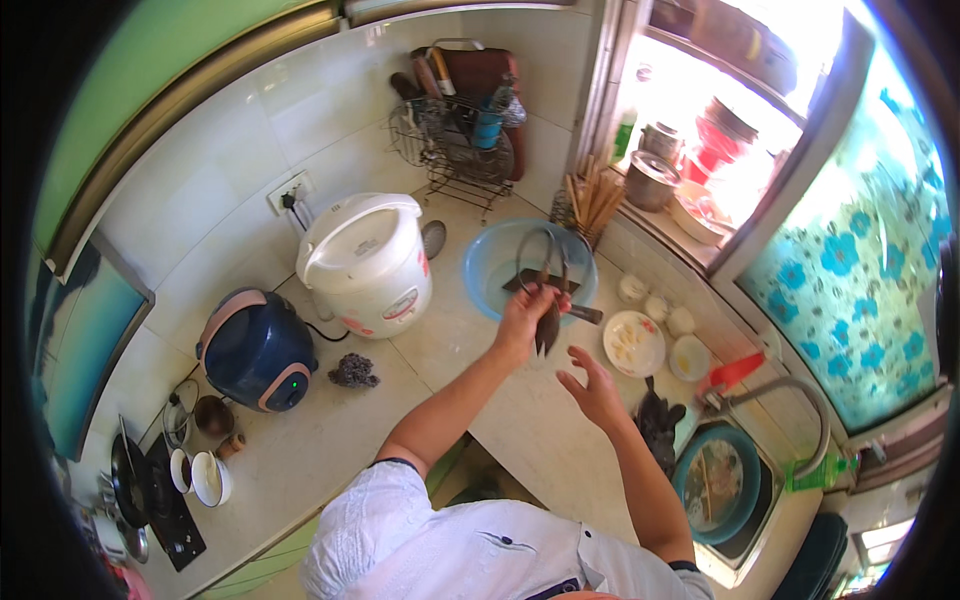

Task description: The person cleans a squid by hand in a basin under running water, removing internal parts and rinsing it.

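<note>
My left hand grips a pair of scissors with large looped handles, blades towards me and tips slightly apart. It is above the near rim of a light-blue plastic basin. Behind the scissors, a knife with a broad dark blade lies across the basin, its handle sticking out over the right rim. Whether my fingers also touch the knife is hidden. My right hand hovers over the counter, fingers apart and holding nothing. Close to it are a plate with pale pieces and a dark glove-like bundle.
A white rice cooker and a dark-blue cooker stand left, near a steel scrubber. Chopsticks and a wire rack are behind the basin. At right, a faucet arches over a sink holding a teal basin.
</note>
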`<state>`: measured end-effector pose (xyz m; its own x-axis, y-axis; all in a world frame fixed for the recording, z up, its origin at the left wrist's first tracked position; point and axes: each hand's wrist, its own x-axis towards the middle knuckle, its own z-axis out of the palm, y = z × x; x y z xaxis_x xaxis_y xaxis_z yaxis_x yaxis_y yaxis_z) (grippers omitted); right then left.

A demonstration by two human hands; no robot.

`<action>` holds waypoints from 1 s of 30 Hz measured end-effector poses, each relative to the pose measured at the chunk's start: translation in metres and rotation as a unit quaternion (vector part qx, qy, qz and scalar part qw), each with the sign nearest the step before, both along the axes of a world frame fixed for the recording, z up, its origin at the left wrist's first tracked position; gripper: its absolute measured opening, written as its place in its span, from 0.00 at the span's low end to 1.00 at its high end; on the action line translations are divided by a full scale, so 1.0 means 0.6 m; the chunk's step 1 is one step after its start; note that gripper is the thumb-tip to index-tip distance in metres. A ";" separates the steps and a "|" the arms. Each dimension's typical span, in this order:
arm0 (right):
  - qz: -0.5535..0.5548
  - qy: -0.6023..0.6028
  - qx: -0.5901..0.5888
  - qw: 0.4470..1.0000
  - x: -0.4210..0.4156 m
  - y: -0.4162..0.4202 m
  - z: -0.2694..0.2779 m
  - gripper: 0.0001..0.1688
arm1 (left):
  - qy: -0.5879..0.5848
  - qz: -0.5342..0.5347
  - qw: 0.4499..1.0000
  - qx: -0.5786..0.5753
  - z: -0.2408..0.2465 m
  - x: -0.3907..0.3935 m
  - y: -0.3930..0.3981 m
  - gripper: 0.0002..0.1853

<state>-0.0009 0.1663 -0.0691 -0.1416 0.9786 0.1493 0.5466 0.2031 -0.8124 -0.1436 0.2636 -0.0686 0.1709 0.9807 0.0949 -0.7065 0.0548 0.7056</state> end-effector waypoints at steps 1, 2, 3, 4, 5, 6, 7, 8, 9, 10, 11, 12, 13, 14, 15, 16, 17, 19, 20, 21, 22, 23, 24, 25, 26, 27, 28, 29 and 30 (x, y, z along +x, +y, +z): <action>-0.014 0.000 0.006 1.000 0.011 0.000 -0.015 0.22 | 0.012 0.000 1.000 -0.028 0.030 -0.024 0.026 0.09; -0.009 0.010 -0.048 0.999 0.020 -0.001 -0.025 0.21 | -0.002 0.039 0.999 -0.030 0.041 -0.048 0.060 0.10; -0.005 0.019 -0.101 0.995 0.031 -0.004 -0.037 0.21 | -0.018 0.058 0.998 0.001 0.044 -0.076 0.102 0.09; -0.010 0.011 -0.096 0.995 0.047 -0.010 -0.063 0.21 | -0.033 0.075 0.996 0.032 0.050 -0.102 0.145 0.09; -0.021 0.003 -0.091 0.996 0.066 -0.020 -0.088 0.21 | -0.024 0.119 0.993 0.004 0.066 -0.116 0.186 0.08; -0.041 0.015 -0.124 0.991 0.076 -0.034 -0.095 0.20 | -0.044 0.150 0.987 0.033 0.065 -0.140 0.235 0.08; -0.067 0.027 -0.159 0.985 0.088 -0.047 -0.105 0.19 | -0.067 0.155 0.982 0.082 0.067 -0.155 0.277 0.08; -0.082 0.022 -0.162 0.983 0.099 -0.061 -0.114 0.18 | -0.086 0.156 0.982 0.060 0.071 -0.170 0.317 0.08; -0.093 0.016 -0.165 0.982 0.109 -0.073 -0.122 0.18 | -0.100 0.147 0.981 0.083 0.072 -0.189 0.357 0.10; -0.110 0.010 -0.169 0.980 0.120 -0.087 -0.131 0.17 | -0.093 0.157 0.981 0.062 0.074 -0.197 0.392 0.12; -0.123 0.019 -0.175 0.977 0.131 -0.100 -0.143 0.17 | -0.104 0.146 0.983 0.039 0.075 -0.202 0.426 0.12; -0.139 0.027 -0.182 0.973 0.143 -0.112 -0.157 0.16 | -0.121 0.150 0.981 0.021 0.077 -0.198 0.452 0.10; -0.153 0.036 -0.189 0.969 0.149 -0.120 -0.166 0.16 | -0.138 0.154 0.978 0.003 0.079 -0.194 0.475 0.09; -0.163 0.039 -0.193 0.967 0.152 -0.129 -0.170 0.15 | -0.156 0.163 0.974 -0.010 0.078 -0.190 0.493 0.09; -0.175 0.043 -0.197 0.964 0.154 -0.137 -0.171 0.15 | -0.173 0.169 0.970 -0.025 0.073 -0.183 0.512 0.10; -0.187 0.049 -0.202 0.960 0.154 -0.144 -0.173 0.15 | -0.187 0.176 0.966 -0.039 0.066 -0.177 0.532 0.10; -0.189 0.041 -0.192 0.962 0.155 -0.145 -0.175 0.15 | -0.197 0.168 0.965 -0.043 0.057 -0.173 0.551 0.11; -0.204 0.032 -0.183 0.961 0.156 -0.157 -0.183 0.15 | -0.205 0.144 0.966 -0.060 0.017 -0.173 0.587 0.12; -0.210 0.006 -0.188 0.959 0.158 -0.162 -0.185 0.15 | -0.179 0.115 0.977 -0.024 -0.007 -0.169 0.602 0.13; -0.217 -0.020 -0.200 0.955 0.162 -0.167 -0.189 0.16 | -0.155 0.082 0.984 0.006 -0.036 -0.176 0.605 0.15; -0.219 -0.058 -0.146 0.963 0.170 -0.165 -0.209 0.15 | -0.118 0.094 0.988 0.012 -0.050 -0.189 0.620 0.17; -0.249 -0.049 -0.080 0.964 0.171 -0.173 -0.210 0.16 | -0.070 0.007 0.997 0.026 -0.071 -0.183 0.612 0.19; -0.234 -0.112 0.026 0.965 0.160 -0.160 -0.188 0.18 | -0.071 -0.054 0.996 -0.029 -0.077 -0.268 0.633 0.21; -0.252 -0.174 -0.013 0.952 0.156 -0.160 -0.160 0.23 | -0.009 0.056 0.997 -0.057 -0.087 -0.263 0.639 0.20; -0.269 -0.252 -0.019 0.929 0.160 -0.168 -0.145 0.27 | 0.005 0.126 0.982 -0.139 -0.087 -0.223 0.636 0.19; -0.262 -0.317 -0.010 0.911 0.159 -0.166 -0.136 0.31 | 0.039 0.132 0.974 -0.177 -0.081 -0.256 0.643 0.18; -0.276 -0.333 -0.031 0.901 0.159 -0.169 -0.138 0.33 | 0.060 0.138 0.972 -0.178 -0.083 -0.255 0.643 0.18; -0.290 -0.349 -0.052 0.890 0.160 -0.173 -0.141 0.35 | 0.091 0.148 0.970 -0.170 -0.085 -0.242 0.638 0.20; -0.301 -0.366 -0.073 0.878 0.165 -0.175 -0.145 0.37 | 0.103 0.141 0.965 -0.193 -0.083 -0.226 0.629 0.22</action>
